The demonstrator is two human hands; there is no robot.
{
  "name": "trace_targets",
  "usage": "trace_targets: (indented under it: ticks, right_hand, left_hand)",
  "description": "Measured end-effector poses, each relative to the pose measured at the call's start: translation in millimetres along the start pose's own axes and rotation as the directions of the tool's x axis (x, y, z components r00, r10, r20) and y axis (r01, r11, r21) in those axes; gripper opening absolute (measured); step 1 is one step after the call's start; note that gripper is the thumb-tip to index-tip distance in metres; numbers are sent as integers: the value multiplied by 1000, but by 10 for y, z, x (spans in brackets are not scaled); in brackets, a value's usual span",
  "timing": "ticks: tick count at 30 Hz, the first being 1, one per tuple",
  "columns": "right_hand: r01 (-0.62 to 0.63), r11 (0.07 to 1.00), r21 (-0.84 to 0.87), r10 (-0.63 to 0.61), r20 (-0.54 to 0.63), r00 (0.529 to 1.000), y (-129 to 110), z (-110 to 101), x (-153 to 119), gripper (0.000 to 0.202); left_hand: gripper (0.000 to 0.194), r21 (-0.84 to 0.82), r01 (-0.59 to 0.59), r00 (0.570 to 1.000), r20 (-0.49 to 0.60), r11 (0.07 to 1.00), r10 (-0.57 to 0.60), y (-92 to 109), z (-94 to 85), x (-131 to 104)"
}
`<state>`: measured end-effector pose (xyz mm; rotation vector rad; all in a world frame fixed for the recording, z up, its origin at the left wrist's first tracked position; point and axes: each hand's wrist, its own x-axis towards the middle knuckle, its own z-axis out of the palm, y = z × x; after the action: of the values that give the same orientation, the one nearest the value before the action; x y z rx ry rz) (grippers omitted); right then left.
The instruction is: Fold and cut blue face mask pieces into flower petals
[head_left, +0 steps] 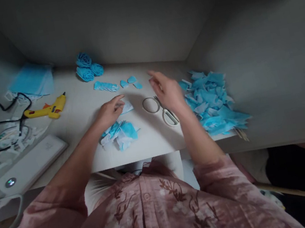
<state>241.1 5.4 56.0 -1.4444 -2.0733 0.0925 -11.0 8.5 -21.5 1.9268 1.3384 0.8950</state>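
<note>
Right hand (167, 91) is hovering unclenched, scissors (170, 118) lying at six o'clock; whether left hand (110, 112) is gripping pale scrap (128, 106) is unclear.

Blue scraps (128, 131), pink floral-patterned shirt (156, 200)

One head-worn camera looks down on the tabletop (157, 140)

From above the tabletop's near edge, the view faces forward and steeply down, near enough to take in the wearer's shirt (169, 209) on the close side. It covers the tabletop's full depth and reaches the back panel (113, 22) beyond and the side panel (265, 70) to its right.
</note>
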Motion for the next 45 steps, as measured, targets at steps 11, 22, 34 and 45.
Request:
trace_targets:
  ticks: [11,22,34,45]
  right_hand:
    - [-204,927,-315,300,299,906,419,-284,-883,33]
    - [-306,913,-271,363,193,912,561,-80,-911,44]
    - [-372,53,927,179,358,917,409,-144,-1103,95]
    - [-384,251,889,-162,430,888,69,67,-838,94]
  left_hand:
    - [28,170,-346,938,66,923,339,799,-252,-2]
    - [29,412,-574,797,478,708,368,503,481,686]
    - [7,-403,18,983,174,915,57,808,-70,508]
    - [32,-798,45,997,-2,601,-76,515,-304,54]
